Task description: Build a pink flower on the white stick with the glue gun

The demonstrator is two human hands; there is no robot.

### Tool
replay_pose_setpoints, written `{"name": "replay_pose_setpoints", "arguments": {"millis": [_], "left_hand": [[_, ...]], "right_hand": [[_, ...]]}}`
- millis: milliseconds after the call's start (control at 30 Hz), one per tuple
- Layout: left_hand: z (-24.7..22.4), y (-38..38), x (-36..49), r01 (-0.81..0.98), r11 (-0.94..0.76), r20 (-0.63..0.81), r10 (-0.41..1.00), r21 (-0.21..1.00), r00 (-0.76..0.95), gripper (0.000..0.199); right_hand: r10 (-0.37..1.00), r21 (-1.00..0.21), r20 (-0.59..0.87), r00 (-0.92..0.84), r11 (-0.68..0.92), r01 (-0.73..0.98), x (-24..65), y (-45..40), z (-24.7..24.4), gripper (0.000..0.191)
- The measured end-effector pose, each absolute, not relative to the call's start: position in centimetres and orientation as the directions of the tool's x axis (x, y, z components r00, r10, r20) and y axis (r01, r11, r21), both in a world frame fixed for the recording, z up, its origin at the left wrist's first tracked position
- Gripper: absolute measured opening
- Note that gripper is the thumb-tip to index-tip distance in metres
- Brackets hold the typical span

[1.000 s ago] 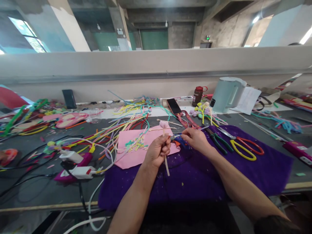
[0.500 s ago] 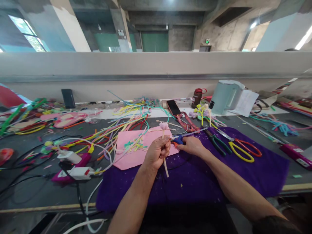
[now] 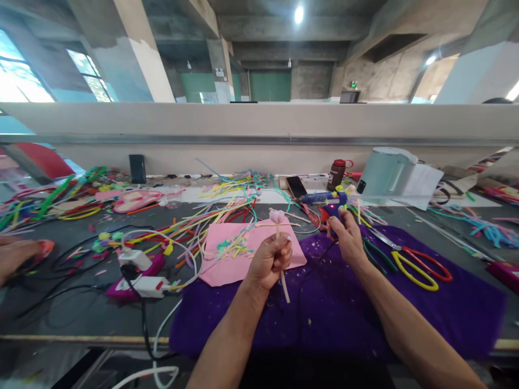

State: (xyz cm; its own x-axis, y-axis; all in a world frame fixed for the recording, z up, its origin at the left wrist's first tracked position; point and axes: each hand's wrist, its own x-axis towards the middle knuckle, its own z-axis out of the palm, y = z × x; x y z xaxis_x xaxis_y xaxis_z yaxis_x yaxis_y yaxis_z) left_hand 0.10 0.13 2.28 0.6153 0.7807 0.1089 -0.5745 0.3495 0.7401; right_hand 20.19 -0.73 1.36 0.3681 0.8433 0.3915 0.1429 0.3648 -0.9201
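My left hand is closed around the pale stem of a pipe-cleaner flower. Its fuzzy lilac head sticks up above my fist, and the lower stem hangs out below, over a purple cloth. On the right, my right hand grips the handle of a blue glue gun, raised with its nozzle pointing left. A red light glows on the gun, and a clear glue stick juts from its back. Gun and flower are apart. Behind my left hand lies a pink sheet with short green and yellow clippings.
Red-and-yellow-handled scissors and green-handled pliers lie right. A power strip with cables is left. Behind are loose pipe cleaners, a phone, a bottle and a kettle. Another person's hand is far left.
My right hand has lifted the glue gun up and right, away from the flower. My left hand still grips the stem. The view has shifted, and another person's hand has appeared at the left edge.
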Motion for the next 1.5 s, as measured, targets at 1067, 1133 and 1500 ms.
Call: {"name": "replay_pose_setpoints", "arguments": {"millis": [1067, 1133, 1500], "left_hand": [[1.9, -1.3, 0.9, -0.229, 0.195, 0.032, 0.689, 0.954, 0.724, 0.026], [2.0, -1.5, 1.2, -0.169, 0.107, 0.035, 0.739, 0.98, 0.673, 0.025], [2.4, -1.7, 1.9, 0.135, -0.329, 0.256, 0.885, 0.935, 0.39, 0.024]], "right_hand": [[0.944, -0.923, 0.273, 0.183, 0.311, -0.226, 19.2, -2.9, 3.4, 0.027], [0.951, -0.926, 0.243, 0.19, 0.286, -0.248, 19.6, -2.5, 3.1, 0.027], [0.951, -0.927, 0.25, 0.182, 0.289, -0.238, 19.1, -3.1, 2.5, 0.026]]}}
